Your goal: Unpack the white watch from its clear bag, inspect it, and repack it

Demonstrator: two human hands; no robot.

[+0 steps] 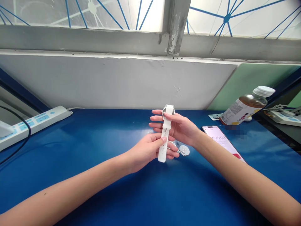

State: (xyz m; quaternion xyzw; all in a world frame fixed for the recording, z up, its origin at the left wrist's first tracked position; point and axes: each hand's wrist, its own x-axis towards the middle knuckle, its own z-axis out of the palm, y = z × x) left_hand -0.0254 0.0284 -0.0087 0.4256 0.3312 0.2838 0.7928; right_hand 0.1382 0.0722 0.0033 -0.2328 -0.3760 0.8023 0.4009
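A white wristwatch (162, 150) with a long, holed strap is held up over the blue table, its strap hanging downward. My left hand (150, 146) pinches the lower strap between thumb and fingers. Higher up, my right hand (182, 127) grips the watch near its case, thumb pressed on the front and fingers behind. The case is mostly hidden by the strap and thumb. Just behind the hands, a round white disc (184, 150) lies on the table next to a bit of clear plastic, partly covered by my fingers.
On the right lie a phone (221, 139) showing a timer and a small card (214, 117), beside a tilted-looking bottle (244, 106) with a white cap. A white power strip (39, 121) with a black cable (29, 131) runs along the left of the blue table (105, 135). A wall closes the back.
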